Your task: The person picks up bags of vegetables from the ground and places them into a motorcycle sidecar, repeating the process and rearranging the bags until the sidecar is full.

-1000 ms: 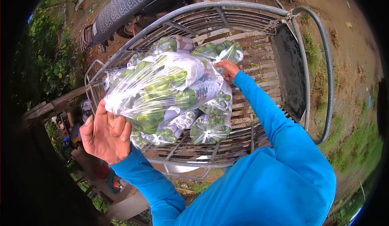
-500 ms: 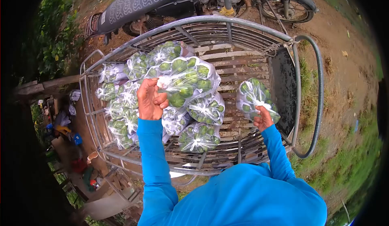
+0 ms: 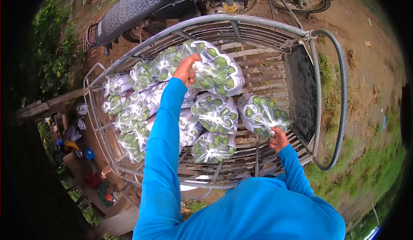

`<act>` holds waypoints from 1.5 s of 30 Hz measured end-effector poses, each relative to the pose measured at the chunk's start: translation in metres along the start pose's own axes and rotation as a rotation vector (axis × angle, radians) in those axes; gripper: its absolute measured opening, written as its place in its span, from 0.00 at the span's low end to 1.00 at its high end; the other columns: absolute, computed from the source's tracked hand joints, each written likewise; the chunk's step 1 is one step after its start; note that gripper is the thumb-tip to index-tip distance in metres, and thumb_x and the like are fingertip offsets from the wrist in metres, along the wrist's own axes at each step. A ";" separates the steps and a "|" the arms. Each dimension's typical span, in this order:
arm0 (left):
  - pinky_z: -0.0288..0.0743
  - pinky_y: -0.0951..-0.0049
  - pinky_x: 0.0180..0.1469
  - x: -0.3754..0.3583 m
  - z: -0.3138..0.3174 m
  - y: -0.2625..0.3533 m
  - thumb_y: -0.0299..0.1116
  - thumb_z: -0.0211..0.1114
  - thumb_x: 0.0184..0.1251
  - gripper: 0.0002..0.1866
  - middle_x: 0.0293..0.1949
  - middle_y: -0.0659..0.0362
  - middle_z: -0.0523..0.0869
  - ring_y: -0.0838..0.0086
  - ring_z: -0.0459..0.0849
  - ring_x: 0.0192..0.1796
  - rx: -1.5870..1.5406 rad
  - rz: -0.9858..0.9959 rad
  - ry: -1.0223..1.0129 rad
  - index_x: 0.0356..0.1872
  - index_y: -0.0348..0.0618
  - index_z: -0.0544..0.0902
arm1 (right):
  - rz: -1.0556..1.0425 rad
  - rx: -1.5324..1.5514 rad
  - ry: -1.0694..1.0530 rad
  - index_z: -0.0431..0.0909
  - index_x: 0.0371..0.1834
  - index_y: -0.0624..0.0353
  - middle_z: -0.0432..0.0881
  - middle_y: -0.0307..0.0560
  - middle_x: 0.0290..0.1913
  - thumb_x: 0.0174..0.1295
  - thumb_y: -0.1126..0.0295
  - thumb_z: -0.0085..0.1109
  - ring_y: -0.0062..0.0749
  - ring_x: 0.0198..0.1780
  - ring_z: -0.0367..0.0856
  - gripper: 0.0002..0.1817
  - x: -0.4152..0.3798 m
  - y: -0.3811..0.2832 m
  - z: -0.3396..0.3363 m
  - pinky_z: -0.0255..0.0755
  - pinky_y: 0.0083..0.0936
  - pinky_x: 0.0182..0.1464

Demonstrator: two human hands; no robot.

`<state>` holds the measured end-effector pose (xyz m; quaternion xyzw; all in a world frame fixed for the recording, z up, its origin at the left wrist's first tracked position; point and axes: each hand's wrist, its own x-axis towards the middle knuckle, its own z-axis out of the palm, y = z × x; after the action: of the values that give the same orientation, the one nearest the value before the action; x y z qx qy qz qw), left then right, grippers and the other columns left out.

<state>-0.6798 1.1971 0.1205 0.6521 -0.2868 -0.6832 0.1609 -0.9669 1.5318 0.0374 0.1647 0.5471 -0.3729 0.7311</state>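
Nearest, the right hand [image 3: 279,139] pinches the knotted neck of a clear bag of limes [image 3: 261,113] lying on the cart's wooden slats [image 3: 258,66], while farther off the left hand [image 3: 187,69] curls its fingers onto the top bag [image 3: 217,70] of the pile, beyond it a motorbike seat [image 3: 133,7]; no readable writing.

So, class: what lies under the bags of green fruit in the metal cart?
Wooden slats of the metal cart show beside the bags of green fruit; whatever lies directly beneath the bags is covered.
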 end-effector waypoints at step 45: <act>0.65 0.58 0.56 0.118 -0.068 -0.139 0.48 0.54 0.54 0.30 0.61 0.60 0.66 0.56 0.70 0.57 0.827 0.414 0.201 0.60 0.54 0.62 | -0.185 -2.497 -0.417 0.76 0.45 0.62 0.77 0.58 0.46 0.42 0.40 0.55 0.49 0.48 0.75 0.36 0.182 -0.167 0.253 0.68 0.34 0.51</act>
<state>-0.6032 1.2241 -0.0564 0.6535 -0.6416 -0.3987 0.0476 -0.8943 1.1893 -0.0152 -0.7344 0.4096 0.3265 0.4316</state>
